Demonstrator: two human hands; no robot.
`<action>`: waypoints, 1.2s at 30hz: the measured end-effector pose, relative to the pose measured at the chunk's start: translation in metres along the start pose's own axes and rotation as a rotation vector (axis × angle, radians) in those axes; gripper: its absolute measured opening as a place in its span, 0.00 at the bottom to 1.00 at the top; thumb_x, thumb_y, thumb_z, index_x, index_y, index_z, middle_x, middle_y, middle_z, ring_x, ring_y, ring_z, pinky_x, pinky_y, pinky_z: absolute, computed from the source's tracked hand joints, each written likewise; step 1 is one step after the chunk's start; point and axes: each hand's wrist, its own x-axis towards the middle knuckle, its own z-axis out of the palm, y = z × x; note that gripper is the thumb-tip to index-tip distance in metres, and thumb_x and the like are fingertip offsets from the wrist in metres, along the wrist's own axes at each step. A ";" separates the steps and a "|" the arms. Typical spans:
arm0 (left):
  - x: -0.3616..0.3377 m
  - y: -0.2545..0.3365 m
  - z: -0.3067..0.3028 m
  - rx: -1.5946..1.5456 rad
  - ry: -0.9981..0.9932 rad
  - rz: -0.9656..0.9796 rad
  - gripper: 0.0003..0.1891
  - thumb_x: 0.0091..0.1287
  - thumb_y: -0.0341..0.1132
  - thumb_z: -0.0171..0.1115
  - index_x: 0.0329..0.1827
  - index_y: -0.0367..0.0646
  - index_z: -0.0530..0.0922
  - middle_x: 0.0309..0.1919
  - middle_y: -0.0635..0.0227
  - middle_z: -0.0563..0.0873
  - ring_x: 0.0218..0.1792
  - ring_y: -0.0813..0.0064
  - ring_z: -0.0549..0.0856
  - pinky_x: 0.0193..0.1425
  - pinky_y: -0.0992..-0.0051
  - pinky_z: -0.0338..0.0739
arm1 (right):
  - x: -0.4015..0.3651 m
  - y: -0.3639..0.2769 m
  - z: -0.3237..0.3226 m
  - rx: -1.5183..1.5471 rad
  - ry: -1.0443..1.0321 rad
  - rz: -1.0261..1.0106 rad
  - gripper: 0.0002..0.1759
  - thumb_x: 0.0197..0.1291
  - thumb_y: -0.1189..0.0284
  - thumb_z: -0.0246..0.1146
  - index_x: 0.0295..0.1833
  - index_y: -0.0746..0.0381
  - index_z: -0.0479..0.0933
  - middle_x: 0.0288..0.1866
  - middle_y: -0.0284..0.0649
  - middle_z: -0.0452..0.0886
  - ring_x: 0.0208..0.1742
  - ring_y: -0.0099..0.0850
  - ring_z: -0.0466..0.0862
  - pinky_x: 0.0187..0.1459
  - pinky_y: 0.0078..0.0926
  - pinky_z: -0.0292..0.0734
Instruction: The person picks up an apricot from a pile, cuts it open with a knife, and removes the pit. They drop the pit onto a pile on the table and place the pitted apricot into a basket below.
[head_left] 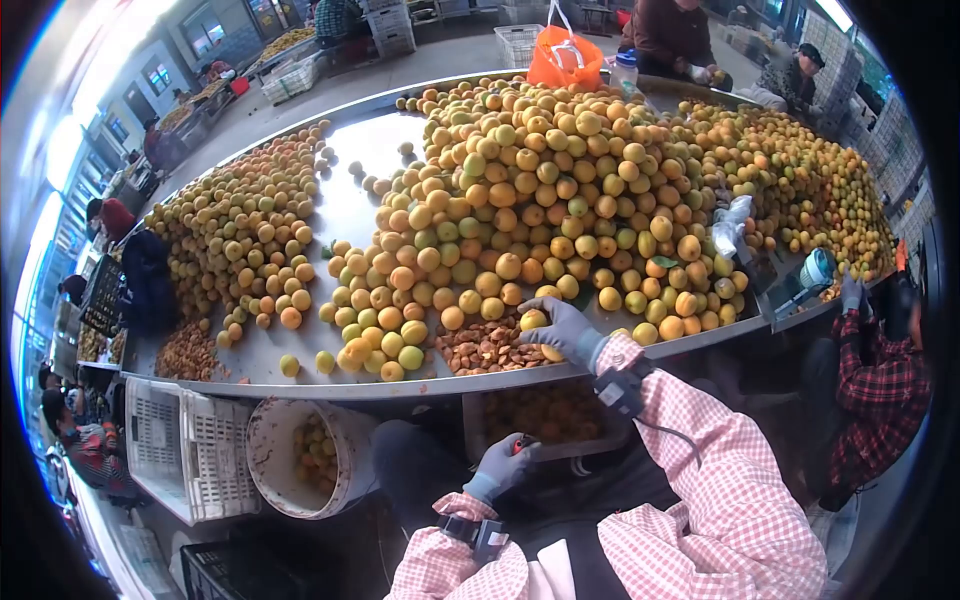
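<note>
My right hand (562, 330), in a grey glove, rests on the near edge of the metal table (350, 200) and grips a yellow apricot (533, 320). It sits at the foot of a big heap of orange and green apricots (540, 180), next to a small pile of brown pits (485, 347). My left hand (503, 464), also gloved, is below the table over my lap, closed around a small tool with a red part showing. Both arms wear pink checked sleeves.
A second heap of apricots (245, 225) lies at the left, another at the right (810, 190). Under the table stand a white bucket (300, 452) with fruit and white crates (185, 450). A person in a red plaid sleeve (875, 385) works at right; others stand around the table.
</note>
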 end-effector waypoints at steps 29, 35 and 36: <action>-0.003 0.028 -0.004 0.006 -0.094 0.012 0.13 0.69 0.37 0.62 0.52 0.42 0.79 0.30 0.76 0.80 0.25 0.87 0.75 0.27 0.85 0.69 | -0.012 -0.089 -0.015 0.459 0.215 -0.147 0.17 0.70 0.61 0.58 0.52 0.64 0.79 0.45 0.38 0.86 0.48 0.26 0.84 0.52 0.25 0.77; 0.001 0.019 -0.016 -0.261 -0.023 0.041 0.09 0.69 0.37 0.63 0.49 0.45 0.80 0.23 0.79 0.76 0.18 0.88 0.71 0.20 0.85 0.64 | -0.122 -0.043 0.004 -0.300 -0.382 -0.122 0.21 0.63 0.60 0.62 0.57 0.61 0.77 0.43 0.39 0.85 0.45 0.31 0.83 0.49 0.33 0.79; -0.003 0.026 -0.011 -0.202 0.067 0.039 0.09 0.69 0.37 0.63 0.48 0.46 0.80 0.22 0.79 0.76 0.16 0.88 0.69 0.18 0.85 0.62 | -0.134 -0.060 0.008 -1.177 -0.534 -0.059 0.22 0.61 0.58 0.65 0.57 0.56 0.79 0.47 0.38 0.85 0.48 0.31 0.84 0.53 0.31 0.77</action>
